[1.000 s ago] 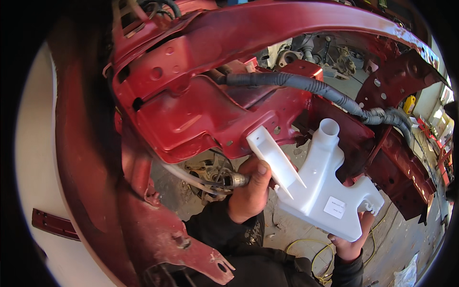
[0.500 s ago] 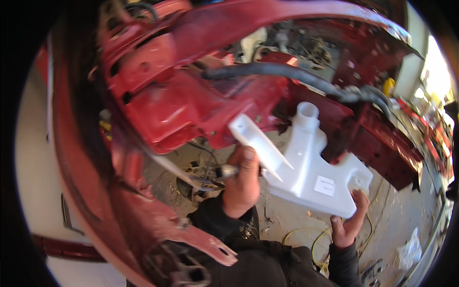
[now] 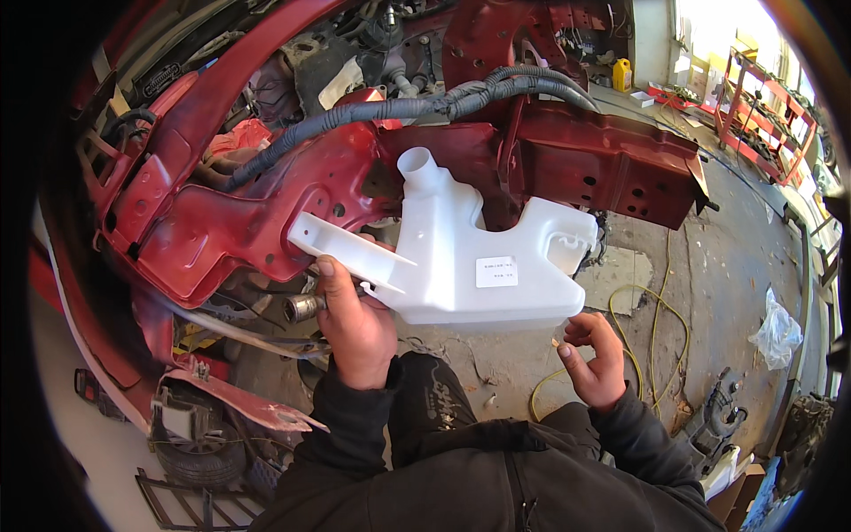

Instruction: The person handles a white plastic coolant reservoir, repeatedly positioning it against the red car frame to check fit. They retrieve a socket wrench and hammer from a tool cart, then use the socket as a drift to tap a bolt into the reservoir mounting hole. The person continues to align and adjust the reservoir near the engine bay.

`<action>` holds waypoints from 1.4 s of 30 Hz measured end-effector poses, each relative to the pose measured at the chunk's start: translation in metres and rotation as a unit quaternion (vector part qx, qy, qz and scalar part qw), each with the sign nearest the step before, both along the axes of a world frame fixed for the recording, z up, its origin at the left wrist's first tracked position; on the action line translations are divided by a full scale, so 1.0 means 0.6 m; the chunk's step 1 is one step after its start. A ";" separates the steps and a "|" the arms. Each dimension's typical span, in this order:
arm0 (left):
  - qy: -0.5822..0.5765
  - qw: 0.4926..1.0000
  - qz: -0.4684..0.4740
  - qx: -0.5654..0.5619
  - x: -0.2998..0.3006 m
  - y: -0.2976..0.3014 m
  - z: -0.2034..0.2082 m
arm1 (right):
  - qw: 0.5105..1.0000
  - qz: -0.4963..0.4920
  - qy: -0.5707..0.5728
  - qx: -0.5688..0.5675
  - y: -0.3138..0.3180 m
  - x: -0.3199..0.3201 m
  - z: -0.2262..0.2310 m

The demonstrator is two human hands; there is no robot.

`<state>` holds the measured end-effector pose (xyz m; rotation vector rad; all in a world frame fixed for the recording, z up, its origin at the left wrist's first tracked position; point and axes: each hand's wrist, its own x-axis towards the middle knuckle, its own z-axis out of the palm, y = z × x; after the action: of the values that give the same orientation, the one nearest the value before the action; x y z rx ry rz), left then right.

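Observation:
A white plastic washer fluid reservoir [image 3: 443, 257] hangs in front of me, with a round filler neck [image 3: 417, 164] at its top left and a printed label on its face. My left hand [image 3: 355, 328] grips the reservoir's channel-shaped side bracket [image 3: 346, 253], thumb on the near side and the fingers partly hidden behind. Just below the reservoir's lower right corner is my right hand [image 3: 596, 359], its fingers loosely curled and the thumb apart. Nothing shows between them, and it does not support the reservoir.
Behind the reservoir is a red car body frame [image 3: 266, 222], crossed by a thick wrapped wiring harness [image 3: 372, 111]. A red rail [image 3: 612, 164] juts out to the right. Yellow hose [image 3: 656, 355] lies on the floor, near a clear plastic bag [image 3: 778, 328]. A wheel [image 3: 204, 461] sits lower left.
My right hand has let go of the reservoir's lower right corner and dropped slightly left. My left hand keeps its hold, and the view has shifted, showing more of the floor and harness.

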<state>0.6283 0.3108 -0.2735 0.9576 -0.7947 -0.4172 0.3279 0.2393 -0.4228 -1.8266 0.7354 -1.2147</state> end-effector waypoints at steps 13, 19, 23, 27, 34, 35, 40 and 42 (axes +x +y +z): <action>-0.004 1.000 0.011 -0.019 -0.002 -0.014 -0.007 | 0.998 0.001 0.006 -0.055 -0.065 0.023 0.069; 0.002 0.999 -0.019 -0.034 0.001 -0.013 -0.005 | 0.997 0.063 0.000 -0.054 -0.096 0.029 0.044; -0.005 0.999 0.033 -0.020 0.001 -0.017 -0.003 | 0.998 0.024 -0.061 0.012 -0.070 -0.002 0.043; -0.021 1.000 0.009 -0.020 0.007 -0.013 -0.001 | 0.985 -0.101 -0.127 -0.060 -0.068 -0.049 0.124; -0.007 0.997 -0.047 -0.060 0.023 -0.016 -0.012 | 0.808 -0.287 0.232 -0.460 -0.174 -0.109 0.323; 0.007 0.996 -0.066 -0.056 0.025 -0.016 -0.013 | 0.794 -0.275 0.284 -0.462 -0.187 -0.097 0.339; 0.016 0.994 -0.102 -0.040 0.038 -0.014 -0.011 | 0.830 -0.229 0.389 -0.328 -0.211 -0.075 0.374; 0.005 0.993 -0.112 -0.029 0.041 -0.016 -0.009 | 0.818 -0.225 0.369 -0.379 -0.212 -0.075 0.370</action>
<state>0.6527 0.3013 -0.2789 0.8149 -0.9047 -0.5899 0.2827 0.1122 -0.2010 -3.0031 1.2867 -1.1502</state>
